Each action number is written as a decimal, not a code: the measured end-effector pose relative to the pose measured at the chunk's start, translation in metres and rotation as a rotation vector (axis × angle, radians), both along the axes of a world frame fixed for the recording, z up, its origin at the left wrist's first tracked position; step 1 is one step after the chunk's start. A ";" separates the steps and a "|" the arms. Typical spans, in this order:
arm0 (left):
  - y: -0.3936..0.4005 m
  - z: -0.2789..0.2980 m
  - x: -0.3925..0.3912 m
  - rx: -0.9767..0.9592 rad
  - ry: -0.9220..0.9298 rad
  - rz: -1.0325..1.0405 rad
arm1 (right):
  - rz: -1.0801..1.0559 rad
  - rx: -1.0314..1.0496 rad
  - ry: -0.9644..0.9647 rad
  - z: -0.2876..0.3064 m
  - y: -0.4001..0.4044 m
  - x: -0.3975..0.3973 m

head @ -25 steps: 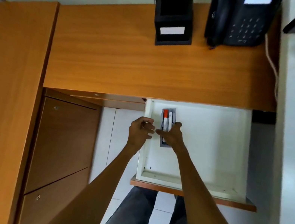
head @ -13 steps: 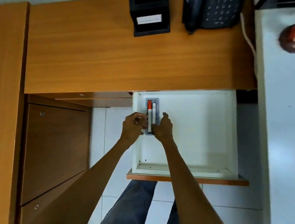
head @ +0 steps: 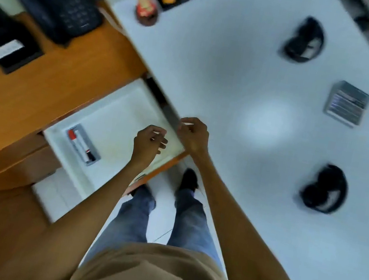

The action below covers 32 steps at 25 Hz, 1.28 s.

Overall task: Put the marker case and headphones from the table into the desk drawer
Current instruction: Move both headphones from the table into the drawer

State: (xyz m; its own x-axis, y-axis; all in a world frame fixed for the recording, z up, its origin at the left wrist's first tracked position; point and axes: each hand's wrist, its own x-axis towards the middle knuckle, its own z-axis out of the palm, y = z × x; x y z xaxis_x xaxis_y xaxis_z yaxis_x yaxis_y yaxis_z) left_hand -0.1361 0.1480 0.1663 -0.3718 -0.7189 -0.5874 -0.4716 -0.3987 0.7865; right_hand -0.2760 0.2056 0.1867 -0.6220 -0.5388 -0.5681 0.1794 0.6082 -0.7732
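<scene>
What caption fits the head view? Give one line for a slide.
Marker case lies in the open drawer; both hands, left and right, empty, headphones on the white table.

The person is wearing a tan shirt (head: pixel 154 275) with some pale green lines printed on the front. The arms are bare, with no sleeves showing on them. The person is wearing blue jeans (head: pixel 132 219) and dark shoes (head: pixel 189 180). The left hand (head: pixel 147 144) and the right hand (head: pixel 194 134) are wearing no gloves.
</scene>
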 end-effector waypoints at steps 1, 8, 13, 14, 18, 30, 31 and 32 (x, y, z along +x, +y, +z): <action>0.014 0.007 -0.032 -0.005 0.016 -0.065 | -0.077 0.014 0.061 0.007 0.022 -0.024; 0.119 0.037 -0.223 -0.110 0.106 -0.646 | -0.931 0.134 0.191 0.024 0.180 -0.144; 0.195 0.046 -0.320 -0.164 0.123 -1.128 | -1.537 0.286 -0.110 0.019 0.245 -0.165; 0.207 0.046 -0.337 -0.175 0.110 -1.203 | -1.608 0.300 -0.193 0.016 0.252 -0.170; 0.233 0.036 -0.385 -0.180 0.075 -1.429 | -1.724 0.248 -0.406 0.005 0.265 -0.187; 0.143 0.017 -0.357 -0.346 -0.135 -1.041 | -1.123 0.100 0.002 -0.020 0.230 -0.160; 0.118 0.016 -0.336 -0.384 -0.140 -0.931 | -1.003 0.097 0.047 -0.019 0.213 -0.152; 0.090 0.014 -0.313 -0.408 -0.140 -0.806 | -0.879 0.093 0.078 -0.016 0.195 -0.145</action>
State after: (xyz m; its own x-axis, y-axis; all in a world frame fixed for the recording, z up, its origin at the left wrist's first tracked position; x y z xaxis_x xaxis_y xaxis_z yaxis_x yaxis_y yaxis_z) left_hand -0.4492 0.2377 0.1798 -0.7956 -0.4340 -0.4227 -0.5887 0.3891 0.7085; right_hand -0.4213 0.4010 0.1703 -0.8281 0.1978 -0.5245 0.5600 0.3362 -0.7572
